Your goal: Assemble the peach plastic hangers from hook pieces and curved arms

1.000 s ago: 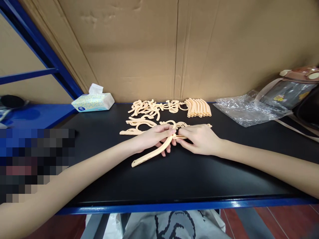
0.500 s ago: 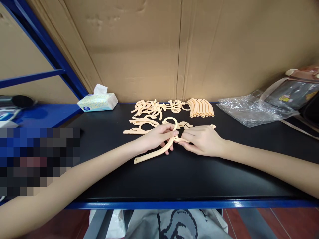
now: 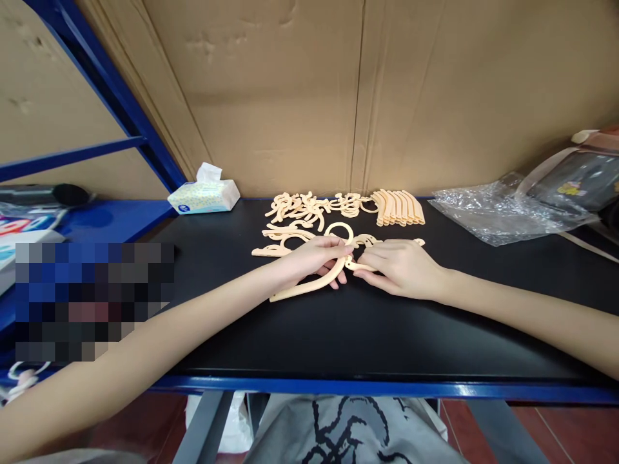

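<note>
Over the middle of the black table, my left hand (image 3: 323,258) is closed on a cream plastic folding hanger. The hanger's round hook (image 3: 340,225) rises above my fingers, and one curved arm (image 3: 309,287) slants down to the left. In my right hand (image 3: 402,265) is another cream hanger arm (image 3: 358,265), pinched with its holed end touching or very close to the hanger's middle. My fingers hide most of that piece and the joint. Just behind my left wrist lie loose hanger parts (image 3: 271,251), and another curved part (image 3: 365,240) shows between my hands.
Farther back lie a heap of hooks and small pieces (image 3: 300,207) and a neat row of curved hanger arms (image 3: 399,207). A tissue pack (image 3: 206,196) stands at the back left. Clear plastic wrap (image 3: 503,209) and a transparent bag (image 3: 575,180) occupy the right. Cardboard (image 3: 280,96) walls the back.
The view has turned slightly left, so everything sits further right in the picture. Both hands keep their grips at nearly the same spot, with the hanger parts still together.
</note>
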A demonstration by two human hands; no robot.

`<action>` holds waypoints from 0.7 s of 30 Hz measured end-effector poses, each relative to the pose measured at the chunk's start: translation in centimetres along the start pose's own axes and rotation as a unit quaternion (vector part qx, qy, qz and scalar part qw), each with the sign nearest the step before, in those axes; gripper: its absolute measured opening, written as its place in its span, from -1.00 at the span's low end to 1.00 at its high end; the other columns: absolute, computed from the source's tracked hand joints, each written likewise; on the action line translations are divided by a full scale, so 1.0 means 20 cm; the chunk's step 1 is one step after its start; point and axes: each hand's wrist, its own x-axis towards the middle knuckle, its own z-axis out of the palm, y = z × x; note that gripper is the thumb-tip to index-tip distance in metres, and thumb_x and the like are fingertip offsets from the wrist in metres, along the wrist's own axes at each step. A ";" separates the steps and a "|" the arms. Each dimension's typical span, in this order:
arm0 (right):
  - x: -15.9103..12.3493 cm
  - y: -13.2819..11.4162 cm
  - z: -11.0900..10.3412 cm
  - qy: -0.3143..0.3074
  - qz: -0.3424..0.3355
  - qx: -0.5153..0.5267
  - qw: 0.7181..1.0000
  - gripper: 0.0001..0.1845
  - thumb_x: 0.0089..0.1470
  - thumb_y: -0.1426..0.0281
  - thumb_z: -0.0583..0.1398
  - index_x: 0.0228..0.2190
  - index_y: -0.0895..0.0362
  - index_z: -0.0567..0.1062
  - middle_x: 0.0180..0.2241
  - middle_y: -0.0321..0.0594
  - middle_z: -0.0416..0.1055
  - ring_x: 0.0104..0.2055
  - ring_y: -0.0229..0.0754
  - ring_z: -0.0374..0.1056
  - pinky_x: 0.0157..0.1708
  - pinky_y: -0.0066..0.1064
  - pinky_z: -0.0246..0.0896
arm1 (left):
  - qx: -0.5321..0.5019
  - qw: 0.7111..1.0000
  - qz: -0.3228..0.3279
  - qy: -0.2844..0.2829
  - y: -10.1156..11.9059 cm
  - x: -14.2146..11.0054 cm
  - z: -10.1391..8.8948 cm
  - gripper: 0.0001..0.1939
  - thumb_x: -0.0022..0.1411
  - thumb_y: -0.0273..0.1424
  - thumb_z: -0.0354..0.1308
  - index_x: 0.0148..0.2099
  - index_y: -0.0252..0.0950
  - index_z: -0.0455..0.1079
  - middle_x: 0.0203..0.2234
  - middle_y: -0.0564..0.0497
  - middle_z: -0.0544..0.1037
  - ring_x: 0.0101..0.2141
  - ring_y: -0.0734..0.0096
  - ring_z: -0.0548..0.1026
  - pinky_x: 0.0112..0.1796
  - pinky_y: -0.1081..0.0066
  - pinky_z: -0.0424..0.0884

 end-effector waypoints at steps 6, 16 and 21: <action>0.00 0.00 0.01 -0.012 0.006 0.012 1.000 -0.60 0.29 0.24 -0.06 -0.38 0.17 0.45 -0.46 -0.20 0.45 -0.40 -0.22 0.37 -0.35 -0.39 0.15 | -0.004 1.000 0.001 0.004 0.02 -0.01 0.01 -0.65 0.12 -0.15 0.25 -0.32 -0.35 0.32 -0.56 0.06 0.46 -0.54 0.50 0.47 -0.53 0.50 0.45; -0.01 0.00 0.01 -0.020 0.034 0.005 0.999 -0.60 0.30 0.23 -0.06 -0.39 0.17 0.42 -0.51 -0.24 0.47 -0.53 -0.27 0.36 -0.59 -0.46 -0.07 | -0.010 1.000 0.010 -0.007 0.00 -0.01 0.00 -0.67 0.14 -0.14 0.23 -0.30 -0.32 0.31 -0.55 0.07 0.45 -0.53 0.52 0.48 -0.50 0.52 0.46; -0.01 0.00 0.01 -0.020 0.041 0.006 0.999 -0.57 0.30 0.23 -0.07 -0.42 0.18 0.43 -0.55 -0.23 0.47 -0.55 -0.26 0.36 -0.59 -0.47 -0.08 | -0.022 1.000 0.017 -0.014 0.00 -0.01 -0.01 -0.68 0.14 -0.16 0.23 -0.28 -0.34 0.38 -0.50 0.03 0.48 -0.51 0.52 0.48 -0.48 0.51 0.46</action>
